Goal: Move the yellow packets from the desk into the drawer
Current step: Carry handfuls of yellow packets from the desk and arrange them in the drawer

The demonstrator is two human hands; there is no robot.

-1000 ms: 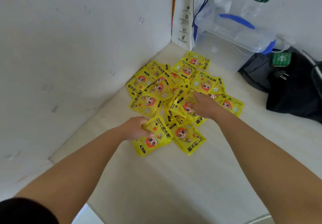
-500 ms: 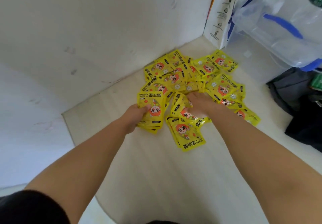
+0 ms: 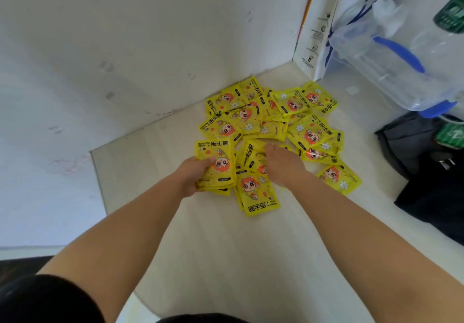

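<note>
Left hand (image 3: 194,175): fingers curled around a small stack of packets (image 3: 216,165), thumb across the top packet's face, the other fingers under the stack's near-left edge. The stack is held level just above or on the desk (image 3: 200,242); which, cannot be told.

Right hand (image 3: 282,164): palm down on the near part of the pile (image 3: 271,121), fingers bent into the packets beneath. Whether they pinch one cannot be told; the fingertips are hidden.

Packets: flat rectangular sachets, bright yellow, glossy. Each face carries a cartoon figure with orange-red hair, small white flowers, black Chinese characters and the words "HAND WARMER". Dark tabs show at some edges.

Location of packets: all on the pale desk, heaped loosely and overlapping in the corner by the white wall (image 3: 125,46). One front packet (image 3: 258,193) lies face up between the two wrists, partly under the right hand. One single packet (image 3: 339,178) lies just right of the right forearm, apart from the heap's centre.

Beyond the pile: a white paper bag (image 3: 326,21) printed "coffee" stands at the back; beside it a clear plastic jug (image 3: 391,56) with blue handle; a black bag (image 3: 431,177) lies at the right.
</note>
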